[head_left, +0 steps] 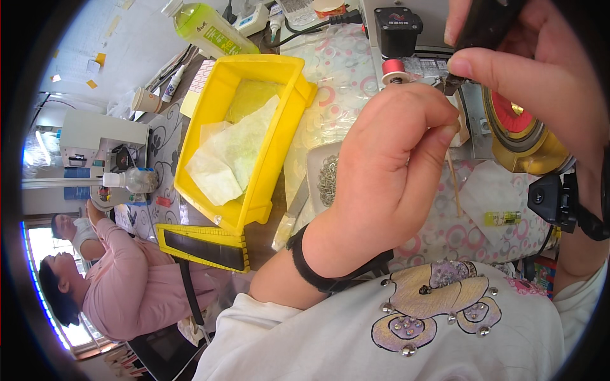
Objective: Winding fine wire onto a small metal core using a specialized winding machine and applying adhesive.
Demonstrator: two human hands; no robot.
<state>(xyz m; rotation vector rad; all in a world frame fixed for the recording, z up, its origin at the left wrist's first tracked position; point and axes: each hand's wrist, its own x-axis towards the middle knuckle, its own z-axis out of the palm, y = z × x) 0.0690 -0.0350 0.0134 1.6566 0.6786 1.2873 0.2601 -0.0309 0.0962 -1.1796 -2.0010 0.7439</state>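
My left hand (394, 152) is closed in a pinch, thumb against forefinger. What sits between its fingertips is too small to make out. Below those fingertips a thin wooden stick (455, 184) shows; I cannot tell if it is held. At the upper right, my right hand (527, 70) grips a black tool (486, 25) with a metal tip (450, 84) close above my left fingers. Behind the left hand stands a red-topped spool (393, 67). Beside its wrist, a white tray (312, 174) holds a heap of silvery metal links (328, 181), partly hidden by the hand.
A yellow bin (289, 70) with white sheets inside stands to the left. A gold round device (534, 149) with a red centre is at the right, near a black buckle-like part (551, 197). A green bottle (210, 28) stands far back. Other people sit at left.
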